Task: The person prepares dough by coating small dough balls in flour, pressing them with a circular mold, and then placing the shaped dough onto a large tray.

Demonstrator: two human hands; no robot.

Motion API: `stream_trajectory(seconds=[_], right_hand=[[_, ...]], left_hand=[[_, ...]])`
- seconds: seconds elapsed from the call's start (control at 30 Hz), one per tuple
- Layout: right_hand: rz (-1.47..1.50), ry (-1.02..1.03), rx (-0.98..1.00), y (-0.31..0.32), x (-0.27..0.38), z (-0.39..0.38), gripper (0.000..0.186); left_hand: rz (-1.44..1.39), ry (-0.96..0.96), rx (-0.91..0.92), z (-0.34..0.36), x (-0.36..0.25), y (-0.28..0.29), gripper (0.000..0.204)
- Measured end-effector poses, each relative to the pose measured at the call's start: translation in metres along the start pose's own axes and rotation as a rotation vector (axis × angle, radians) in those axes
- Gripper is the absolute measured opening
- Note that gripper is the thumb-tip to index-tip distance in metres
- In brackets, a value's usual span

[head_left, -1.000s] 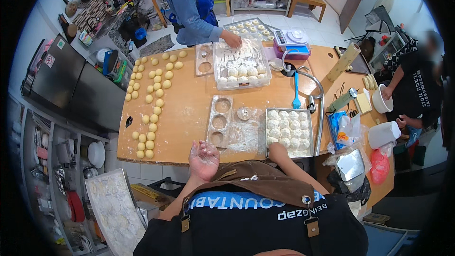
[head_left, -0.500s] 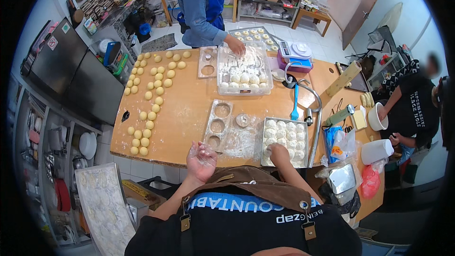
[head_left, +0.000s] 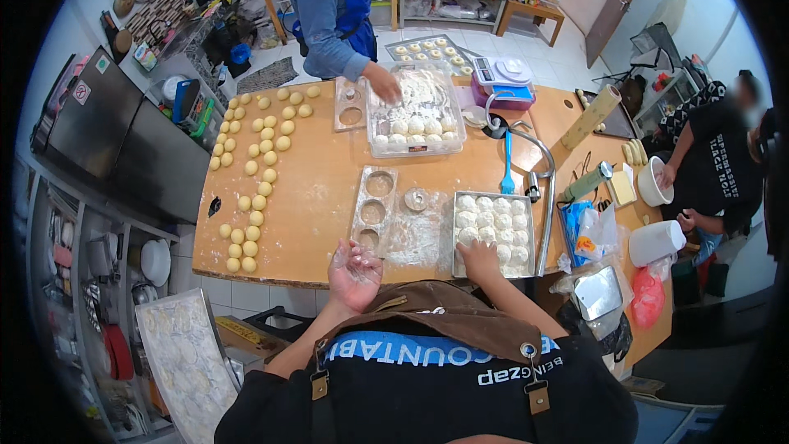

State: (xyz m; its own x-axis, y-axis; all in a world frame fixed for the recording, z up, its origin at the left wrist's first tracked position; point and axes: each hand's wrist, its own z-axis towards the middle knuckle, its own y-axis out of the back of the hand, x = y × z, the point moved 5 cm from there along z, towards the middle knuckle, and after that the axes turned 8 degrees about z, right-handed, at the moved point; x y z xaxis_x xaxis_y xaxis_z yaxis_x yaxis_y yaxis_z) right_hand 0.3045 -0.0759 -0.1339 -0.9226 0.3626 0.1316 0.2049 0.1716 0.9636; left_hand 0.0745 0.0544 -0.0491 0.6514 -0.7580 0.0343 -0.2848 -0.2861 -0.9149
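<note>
My left hand (head_left: 355, 275) is palm up at the table's near edge, just below a wooden three-hole mould (head_left: 375, 185). Its floury fingers are loosely curled and apart, with nothing visible in them. My right hand (head_left: 478, 255) reaches into a square metal tray (head_left: 528, 238) of floury white dough balls (head_left: 485, 220), fingers spread over the lower-left ones. A small round metal cutter (head_left: 416, 200) stands on a floured patch between mould and tray. Pale yellow dough balls (head_left: 256, 218) lie in loose rows along the table's left side.
A co-worker's hand (head_left: 385, 82) is at a clear plastic tub (head_left: 417, 144) of floury balls across the table (head_left: 312, 197). A blue brush (head_left: 508, 164), bent metal bar, scale (head_left: 503, 71) and bags crowd the right. Another person works there at a white bowl (head_left: 655, 182). A floury tray leans lower left.
My right hand's fingers have spread out over the dough balls in the tray. My left hand stays palm up. The co-worker's hand has shifted left and down at the tub.
</note>
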Motion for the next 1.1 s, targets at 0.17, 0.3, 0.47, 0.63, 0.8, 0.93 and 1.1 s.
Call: stream_trajectory(seconds=[0.17,0.3,0.47,0.63,0.8,0.93,1.1], right_hand=[[0.061,-0.067,0.072,-0.016,-0.002,0.007,0.037],[0.052,-0.039,0.092,-0.014,-0.002,0.009,0.041],[0.008,0.125,0.266,-0.013,-0.011,0.008,0.035],[0.080,-0.008,0.193,-0.005,-0.010,0.012,0.038],[0.097,0.045,0.140,-0.015,-0.011,0.007,0.039],[0.098,-0.017,0.224,-0.007,-0.012,0.013,0.044],[0.068,0.045,0.136,-0.011,-0.015,0.008,0.049]], left_hand=[[0.057,0.010,-0.042,-0.002,0.005,0.000,0.021],[0.049,-0.004,-0.021,-0.002,0.000,0.006,0.025],[0.072,-0.031,-0.051,-0.005,-0.005,0.009,0.023],[0.015,-0.008,-0.025,-0.005,-0.004,0.012,0.025],[0.032,-0.023,-0.023,-0.007,-0.003,0.011,0.023],[0.037,-0.027,0.035,-0.008,-0.005,0.008,0.022],[0.019,-0.026,0.018,-0.007,-0.009,0.007,0.022]])
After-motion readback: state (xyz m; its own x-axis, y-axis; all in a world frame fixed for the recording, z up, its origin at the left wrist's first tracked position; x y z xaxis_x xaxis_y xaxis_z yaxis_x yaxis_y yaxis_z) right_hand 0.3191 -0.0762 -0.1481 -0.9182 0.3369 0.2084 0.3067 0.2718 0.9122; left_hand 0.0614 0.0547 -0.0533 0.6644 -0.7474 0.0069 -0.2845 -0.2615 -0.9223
